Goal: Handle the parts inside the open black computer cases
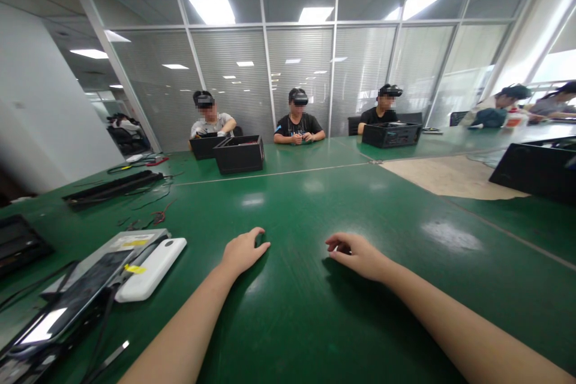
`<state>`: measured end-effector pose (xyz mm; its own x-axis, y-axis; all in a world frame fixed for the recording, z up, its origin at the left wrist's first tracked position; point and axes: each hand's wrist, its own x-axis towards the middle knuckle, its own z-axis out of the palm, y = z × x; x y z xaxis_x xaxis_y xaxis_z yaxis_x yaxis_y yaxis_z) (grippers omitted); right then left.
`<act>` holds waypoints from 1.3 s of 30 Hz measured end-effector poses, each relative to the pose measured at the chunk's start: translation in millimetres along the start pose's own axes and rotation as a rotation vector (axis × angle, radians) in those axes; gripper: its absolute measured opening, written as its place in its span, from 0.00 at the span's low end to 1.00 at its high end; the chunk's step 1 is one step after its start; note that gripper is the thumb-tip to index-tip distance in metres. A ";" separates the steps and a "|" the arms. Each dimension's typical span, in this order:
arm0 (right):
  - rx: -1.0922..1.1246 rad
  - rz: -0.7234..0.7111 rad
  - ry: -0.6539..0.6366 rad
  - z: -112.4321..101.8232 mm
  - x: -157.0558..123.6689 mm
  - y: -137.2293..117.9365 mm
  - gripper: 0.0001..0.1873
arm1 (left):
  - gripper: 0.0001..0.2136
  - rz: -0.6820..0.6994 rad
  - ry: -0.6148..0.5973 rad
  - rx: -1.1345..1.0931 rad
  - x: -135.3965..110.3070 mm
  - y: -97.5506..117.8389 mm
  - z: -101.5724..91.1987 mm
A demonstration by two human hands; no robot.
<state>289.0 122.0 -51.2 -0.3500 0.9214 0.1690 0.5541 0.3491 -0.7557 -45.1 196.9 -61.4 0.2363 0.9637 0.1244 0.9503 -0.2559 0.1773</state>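
My left hand [243, 252] rests on the green table [315, 210], fingers loosely curled under, thumb out, holding nothing I can see. My right hand [355, 254] lies a hand's width to its right, fingers curled inward toward the left hand, apparently with nothing in them. Both forearms reach in from the bottom edge. Nearest my left hand is a white flat device [150, 269] lying beside a grey drive-like unit [121, 246] and a dark tablet-like panel [76, 297].
Several people wearing headsets sit along the far side with black boxes [239, 154] [390, 134] before them. A black bar [112, 187] and loose cables lie far left. A black box [535, 169] stands at right beside a beige patch [450, 177].
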 end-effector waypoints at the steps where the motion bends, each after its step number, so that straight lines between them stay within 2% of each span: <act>1: 0.001 0.000 -0.002 -0.1 0.0 0.0 0.15 | 0.24 0.000 -0.002 -0.003 -0.2 0.3 -0.6; 15: -0.048 -0.034 0.038 -0.2 0.1 -2.6 0.16 | 0.25 0.004 -0.022 -0.012 2.6 1.4 -3.8; 18: -0.174 -0.051 0.129 3.6 -2.5 -13.9 0.17 | 0.25 0.006 -0.028 -0.004 2.7 1.2 -4.5; 23: -0.473 -0.037 0.350 -1.5 2.8 -52.9 0.22 | 0.25 0.010 -0.045 -0.010 4.1 0.3 -5.3; 28: -0.617 0.108 0.552 -22.6 34.4 -91.4 0.28 | 0.25 0.010 -0.051 -0.008 5.9 -1.4 -3.7; 32: -0.712 0.181 0.624 -28.8 75.1 -113.8 0.35 | 0.25 0.013 -0.042 -0.011 5.3 -2.3 -2.7; 34: -0.768 0.271 0.647 -33.6 99.1 -115.6 0.38 | 0.25 0.013 -0.041 -0.013 4.9 -2.8 -2.8; 37: -0.838 0.502 0.620 -50.9 133.6 -102.4 0.42 | 0.25 0.017 -0.043 -0.023 4.6 -3.0 -3.8; 39: -0.830 0.629 0.555 -66.5 151.9 -87.1 0.39 | 0.25 0.011 -0.041 -0.026 4.6 -2.7 -4.3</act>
<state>237.7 242.9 82.3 0.4228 0.8476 0.3205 0.9051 -0.3772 -0.1964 -47.5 201.8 -57.1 0.2555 0.9629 0.0866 0.9421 -0.2681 0.2015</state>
